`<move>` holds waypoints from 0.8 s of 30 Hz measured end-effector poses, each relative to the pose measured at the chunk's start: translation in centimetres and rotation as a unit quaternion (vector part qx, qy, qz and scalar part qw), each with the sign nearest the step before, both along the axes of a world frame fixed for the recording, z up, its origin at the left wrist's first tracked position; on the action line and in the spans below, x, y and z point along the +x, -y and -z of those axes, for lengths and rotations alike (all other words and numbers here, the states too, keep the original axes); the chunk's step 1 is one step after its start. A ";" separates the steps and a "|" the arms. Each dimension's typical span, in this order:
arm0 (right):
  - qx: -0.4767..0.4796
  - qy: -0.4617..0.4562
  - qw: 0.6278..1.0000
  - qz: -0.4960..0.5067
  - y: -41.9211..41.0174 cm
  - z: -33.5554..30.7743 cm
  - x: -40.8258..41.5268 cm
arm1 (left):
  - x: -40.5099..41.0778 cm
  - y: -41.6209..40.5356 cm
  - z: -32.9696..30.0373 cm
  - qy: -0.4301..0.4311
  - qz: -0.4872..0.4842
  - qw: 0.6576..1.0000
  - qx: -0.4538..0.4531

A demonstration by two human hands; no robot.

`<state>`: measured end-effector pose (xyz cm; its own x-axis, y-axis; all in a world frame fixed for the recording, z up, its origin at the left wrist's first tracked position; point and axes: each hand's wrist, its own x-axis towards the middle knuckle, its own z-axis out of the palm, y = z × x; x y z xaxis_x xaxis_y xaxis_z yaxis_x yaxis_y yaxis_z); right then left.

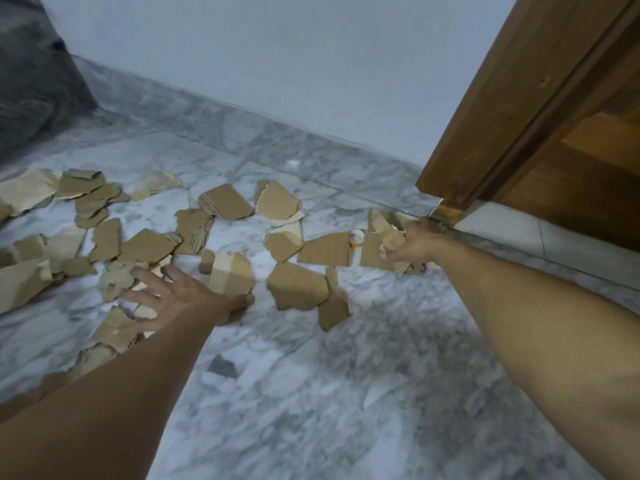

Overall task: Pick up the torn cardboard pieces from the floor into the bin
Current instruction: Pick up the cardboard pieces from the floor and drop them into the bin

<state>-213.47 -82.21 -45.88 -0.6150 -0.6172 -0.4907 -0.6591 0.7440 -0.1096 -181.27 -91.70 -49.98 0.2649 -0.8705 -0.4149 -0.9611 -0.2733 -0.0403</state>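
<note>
Torn cardboard pieces (149,245) lie scattered across the grey-veined marble floor (311,393), brown and jagged, some showing pale peeled faces and corrugated edges. The left hand (183,296) is spread flat with fingers splayed, pressing on a few scraps beside a folded, lighter chunk (232,273). The right hand (412,245) is closed around a crumpled bunch of pieces (386,226), near the foot of a varnished wooden door (540,116). A small roll of tape (356,236) sits just beside that bunch. No bin is in view.
</note>
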 end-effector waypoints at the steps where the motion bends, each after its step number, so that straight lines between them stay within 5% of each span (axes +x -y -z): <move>1: -0.001 0.007 1.000 0.009 0.0 0.2 -0.3 | 0.2 0.2 0.2 0.000 -0.005 1.000 0.009; 8: -0.048 0.051 0.995 0.075 0.0 4.1 -1.3 | 0.4 0.1 0.2 -0.033 -0.025 0.999 0.001; 15: -0.044 0.065 0.995 0.068 0.0 2.2 2.1 | 0.0 -1.2 -0.6 -0.162 0.013 0.985 -0.054; 24: -0.240 0.206 0.939 0.132 2.8 -0.7 2.8 | 1.1 -0.7 -1.7 -0.319 -0.087 0.942 -0.061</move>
